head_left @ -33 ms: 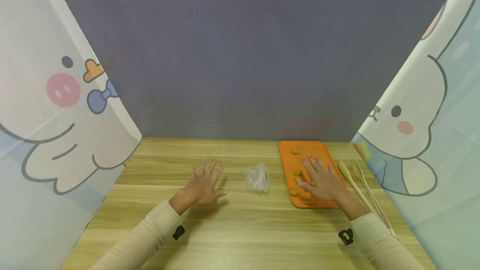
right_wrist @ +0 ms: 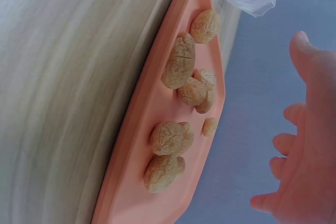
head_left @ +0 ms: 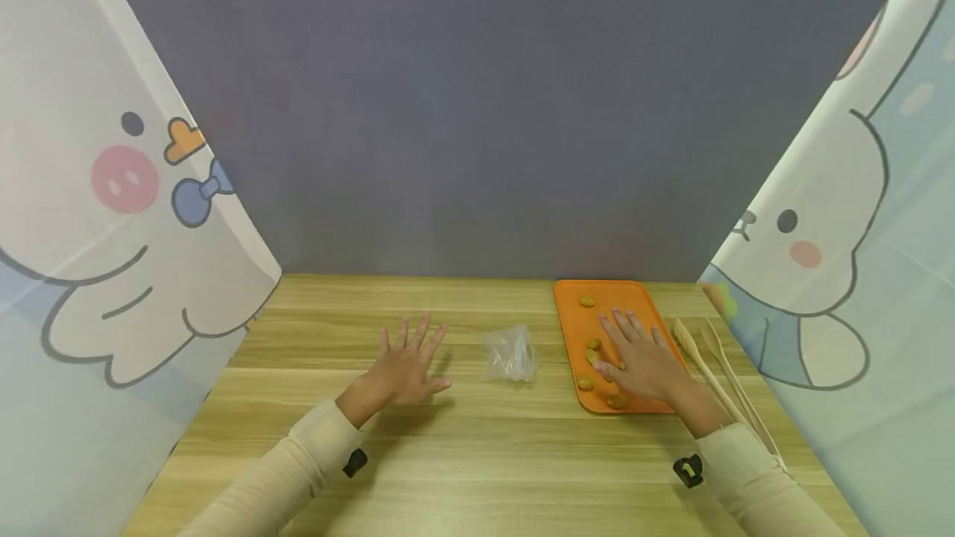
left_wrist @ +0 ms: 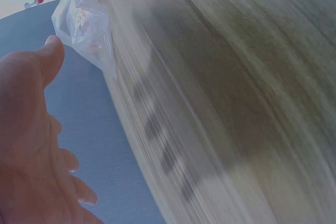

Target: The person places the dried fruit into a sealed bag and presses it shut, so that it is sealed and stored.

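Note:
My left hand (head_left: 403, 373) is held over the wooden table with its fingers spread, holding nothing. To its right lies a crumpled clear plastic bag (head_left: 511, 353), apart from the hand. My right hand (head_left: 643, 365) hovers, fingers spread, above an orange tray (head_left: 573, 326). Several tan, wrinkled oval pieces lie on that tray, like unshelled nuts or dried fruit; one piece (right_wrist: 179, 62) shows a crack line. The right hand covers part of the tray in the head view. In the right wrist view it stands apart from the pieces.
Two long wooden utensils, one broad-headed (head_left: 700, 361) and one slimmer (head_left: 737, 379), lie right of the tray, partly behind the right forearm. A grey panel (head_left: 477, 123) rises at the table's back edge. Cartoon-printed cloths (head_left: 142, 288) flank both sides. Small black devices (head_left: 356, 462) sit at the wrists.

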Tool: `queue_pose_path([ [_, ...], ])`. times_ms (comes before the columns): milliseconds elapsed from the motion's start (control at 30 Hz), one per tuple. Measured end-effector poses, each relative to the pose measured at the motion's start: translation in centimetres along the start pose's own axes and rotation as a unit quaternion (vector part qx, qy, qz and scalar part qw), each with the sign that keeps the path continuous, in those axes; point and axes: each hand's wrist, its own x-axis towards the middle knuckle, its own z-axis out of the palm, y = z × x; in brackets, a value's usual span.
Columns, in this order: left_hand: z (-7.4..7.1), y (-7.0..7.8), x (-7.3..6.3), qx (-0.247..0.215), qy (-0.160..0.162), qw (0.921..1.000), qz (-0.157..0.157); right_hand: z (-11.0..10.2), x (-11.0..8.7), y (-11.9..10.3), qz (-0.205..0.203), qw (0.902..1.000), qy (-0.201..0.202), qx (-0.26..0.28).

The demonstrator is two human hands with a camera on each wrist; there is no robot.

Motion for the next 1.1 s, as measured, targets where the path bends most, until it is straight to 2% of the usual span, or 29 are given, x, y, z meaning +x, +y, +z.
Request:
queue_pose_path([
  [500, 0.1, -0.2, 0.1, 0.004, 0.009, 0.9999, 0.002, 0.5, 0.0, 0.8, 0.002, 0.9999, 0.011, -0.003],
  [633, 0.1, -0.1, 0.2, 0.009, 0.009, 0.9999, 0.010, 0.5, -0.1, 1.0, -0.002, 0.9996, 0.027, -0.007],
  [800, -0.1, 0.3, 0.6, -0.035, 0.016, 0.9985, 0.039, 0.1, -0.2, 1.6, -0.008, 0.9972, 0.074, -0.001],
  [967, 0.0, 1.4, 1.2, -0.096, 0.031, 0.9918, 0.078, -0.6, -0.7, 2.6, 0.022, 0.9950, 0.094, 0.028],
  [1100, 0.1, 2.4, 2.1, -0.105, 0.036, 0.9886, 0.102, -0.8, -1.2, 3.9, 0.043, 0.9927, 0.110, 0.023],
])
